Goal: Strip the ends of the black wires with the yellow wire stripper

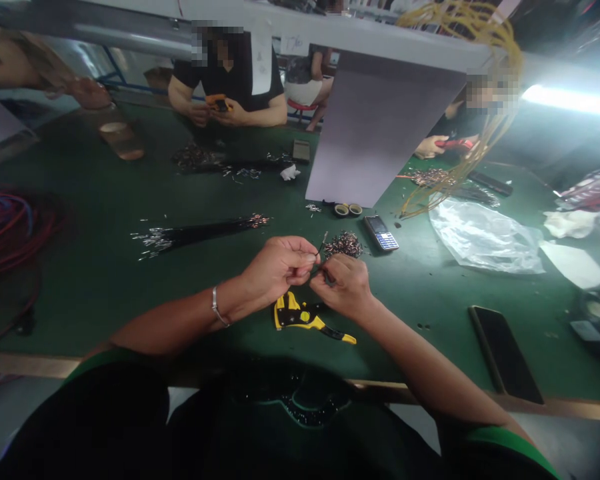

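Note:
My left hand (287,261) pinches a thin black wire (319,252) between thumb and fingertips, with a small metal tip pointing up. Close beside it, my right hand (347,283) is closed, its curled fingers on a dark strand of wire that runs between the hands. Just beyond the right knuckles lies a heap of small metal-ended pieces (344,245). A yellow and black wire stripper (305,317) rests on the table below both hands. Off to the left is a bundle of black wires (200,232), with silvery ends on one side and coppery ends on the other.
On the green table (405,320) are a keypad phone (381,233), two small round tins (347,210), a clear plastic bag (485,233) and a dark smartphone (506,353). A pale upright panel (380,127) stands ahead. Red cables (10,233) coil at left. Co-workers sit opposite.

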`<action>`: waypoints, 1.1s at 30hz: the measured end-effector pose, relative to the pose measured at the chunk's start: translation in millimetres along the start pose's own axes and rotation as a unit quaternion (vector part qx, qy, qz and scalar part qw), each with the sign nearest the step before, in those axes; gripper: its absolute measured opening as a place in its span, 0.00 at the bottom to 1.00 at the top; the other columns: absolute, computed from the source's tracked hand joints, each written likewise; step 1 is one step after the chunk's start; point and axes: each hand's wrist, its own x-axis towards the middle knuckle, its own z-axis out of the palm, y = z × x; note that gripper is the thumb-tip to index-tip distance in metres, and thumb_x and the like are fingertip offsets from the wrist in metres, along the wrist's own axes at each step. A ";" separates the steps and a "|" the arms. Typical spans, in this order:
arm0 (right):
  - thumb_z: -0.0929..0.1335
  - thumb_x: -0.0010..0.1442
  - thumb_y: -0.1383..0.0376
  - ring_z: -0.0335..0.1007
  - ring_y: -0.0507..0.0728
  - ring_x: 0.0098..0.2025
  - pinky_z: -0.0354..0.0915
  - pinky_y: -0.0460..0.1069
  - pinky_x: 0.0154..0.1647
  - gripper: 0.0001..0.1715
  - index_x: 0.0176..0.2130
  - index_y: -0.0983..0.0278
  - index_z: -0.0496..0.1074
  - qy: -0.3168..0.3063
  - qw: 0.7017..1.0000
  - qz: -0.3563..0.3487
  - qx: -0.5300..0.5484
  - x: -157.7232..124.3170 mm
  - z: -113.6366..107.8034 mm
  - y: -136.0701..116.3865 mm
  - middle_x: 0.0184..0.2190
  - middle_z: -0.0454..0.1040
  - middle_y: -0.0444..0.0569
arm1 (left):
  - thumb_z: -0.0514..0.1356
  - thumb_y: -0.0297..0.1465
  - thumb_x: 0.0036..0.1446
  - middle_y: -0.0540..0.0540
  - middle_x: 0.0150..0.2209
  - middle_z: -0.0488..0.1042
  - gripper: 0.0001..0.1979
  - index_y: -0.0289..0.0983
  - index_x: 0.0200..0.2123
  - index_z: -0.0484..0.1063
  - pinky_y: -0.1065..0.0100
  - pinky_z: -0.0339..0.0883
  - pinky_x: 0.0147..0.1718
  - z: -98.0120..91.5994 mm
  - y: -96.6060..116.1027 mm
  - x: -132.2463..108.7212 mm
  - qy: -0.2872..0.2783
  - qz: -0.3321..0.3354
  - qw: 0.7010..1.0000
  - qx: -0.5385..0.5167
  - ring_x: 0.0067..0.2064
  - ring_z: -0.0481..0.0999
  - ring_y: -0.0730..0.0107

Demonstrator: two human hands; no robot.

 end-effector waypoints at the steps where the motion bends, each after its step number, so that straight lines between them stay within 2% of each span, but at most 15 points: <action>1: 0.62 0.52 0.71 0.59 0.53 0.21 0.57 0.48 0.23 0.13 0.19 0.59 0.57 -0.003 1.000 0.000 0.001 0.1 0.2 1.3 0.16 0.62 0.43 | 0.59 0.17 0.44 0.48 0.20 0.69 0.07 0.31 0.22 0.73 0.74 0.44 0.17 -0.3 -0.3 -0.5 -0.001 0.002 1.000 0.000 0.16 0.59 0.84; 4: 0.62 0.52 0.70 0.61 0.53 0.21 0.57 0.49 0.23 0.12 0.19 0.60 0.60 0.010 1.000 0.020 -0.002 0.5 -8.1 16.6 0.16 0.64 0.44 | 0.60 0.17 0.44 0.48 0.21 0.69 0.06 0.31 0.22 0.73 0.74 0.43 0.16 -1.0 0.7 -3.6 -0.011 -0.005 1.000 -0.001 0.17 0.58 0.85; 7: 0.64 0.53 0.69 0.61 0.53 0.19 0.58 0.48 0.22 0.10 0.21 0.61 0.66 0.055 0.991 0.120 -0.036 -3.4 -30.4 44.2 0.16 0.66 0.44 | 0.60 0.17 0.45 0.47 0.21 0.69 0.05 0.30 0.22 0.73 0.74 0.41 0.16 -1.7 5.0 -4.9 -0.028 -0.013 1.000 -0.002 0.17 0.57 0.85; 8: 0.64 0.54 0.69 0.64 0.53 0.21 0.61 0.48 0.25 0.08 0.24 0.62 0.69 0.048 0.985 0.158 -0.043 -6.7 -38.1 52.6 0.19 0.70 0.45 | 0.60 0.17 0.45 0.47 0.21 0.69 0.05 0.30 0.22 0.73 0.74 0.41 0.16 -2.2 6.6 -3.9 -0.026 -0.006 1.000 -0.004 0.17 0.57 0.85; 11: 0.64 0.58 0.67 0.71 0.55 0.26 0.66 0.49 0.31 0.09 0.33 0.63 0.74 -0.003 0.987 0.157 -0.016 -21.3 -50.1 66.7 0.27 0.77 0.48 | 0.60 0.17 0.45 0.47 0.21 0.68 0.05 0.30 0.23 0.74 0.75 0.42 0.15 -4.3 10.6 2.3 0.003 0.021 1.000 -0.015 0.18 0.56 0.84; 15: 0.62 0.63 0.65 0.77 0.57 0.34 0.69 0.50 0.36 0.13 0.38 0.63 0.75 -0.040 0.991 0.128 0.013 -37.8 -34.9 68.4 0.33 0.80 0.51 | 0.59 0.17 0.44 0.48 0.22 0.68 0.06 0.30 0.23 0.73 0.76 0.44 0.16 -7.0 14.2 8.1 0.025 0.022 0.999 -0.026 0.18 0.56 0.84; 19: 0.62 0.64 0.62 0.77 0.59 0.33 0.70 0.50 0.36 0.15 0.35 0.64 0.77 -0.046 0.989 0.138 0.013 -35.8 -16.9 73.7 0.30 0.80 0.52 | 0.58 0.17 0.45 0.48 0.21 0.66 0.06 0.30 0.23 0.73 0.76 0.45 0.16 -8.7 17.9 7.2 0.032 0.035 0.999 -0.023 0.18 0.53 0.84; 23: 0.62 0.63 0.64 0.76 0.58 0.32 0.70 0.51 0.36 0.17 0.45 0.64 0.77 -0.085 0.981 0.172 -0.004 -27.1 -16.5 77.6 0.35 0.79 0.52 | 0.58 0.16 0.45 0.50 0.19 0.63 0.07 0.30 0.23 0.73 0.77 0.45 0.16 -10.9 20.2 8.0 0.037 0.043 0.998 -0.025 0.18 0.50 0.84; 26: 0.65 0.61 0.61 0.76 0.61 0.38 0.71 0.54 0.39 0.18 0.49 0.62 0.76 -0.098 0.974 0.203 -0.015 -23.3 -21.5 70.4 0.42 0.78 0.53 | 0.58 0.16 0.46 0.49 0.20 0.64 0.07 0.30 0.23 0.73 0.77 0.45 0.16 -13.3 20.3 10.9 0.043 0.041 0.997 -0.045 0.18 0.51 0.85; 29: 0.68 0.59 0.59 0.76 0.60 0.38 0.72 0.55 0.42 0.18 0.48 0.62 0.76 -0.090 0.964 0.220 0.122 -19.4 -25.1 53.5 0.41 0.78 0.53 | 0.58 0.16 0.46 0.49 0.20 0.63 0.07 0.29 0.24 0.73 0.77 0.45 0.15 -16.2 18.6 14.4 0.042 0.029 0.997 -0.059 0.18 0.51 0.85; 31: 0.70 0.57 0.59 0.76 0.58 0.36 0.73 0.54 0.40 0.17 0.45 0.63 0.76 -0.097 0.931 0.237 0.261 -15.0 -24.9 39.5 0.38 0.79 0.51 | 0.58 0.16 0.47 0.50 0.19 0.62 0.06 0.29 0.24 0.73 0.77 0.46 0.15 -17.7 16.8 16.2 0.032 0.021 0.997 -0.067 0.18 0.51 0.85; 33: 0.72 0.55 0.58 0.76 0.57 0.36 0.73 0.53 0.40 0.17 0.44 0.63 0.76 -0.113 0.891 0.261 0.354 -9.3 -22.3 26.5 0.36 0.80 0.50 | 0.59 0.17 0.48 0.50 0.19 0.61 0.06 0.29 0.25 0.73 0.78 0.47 0.15 -18.4 14.9 17.0 0.017 0.013 0.997 -0.075 0.18 0.51 0.85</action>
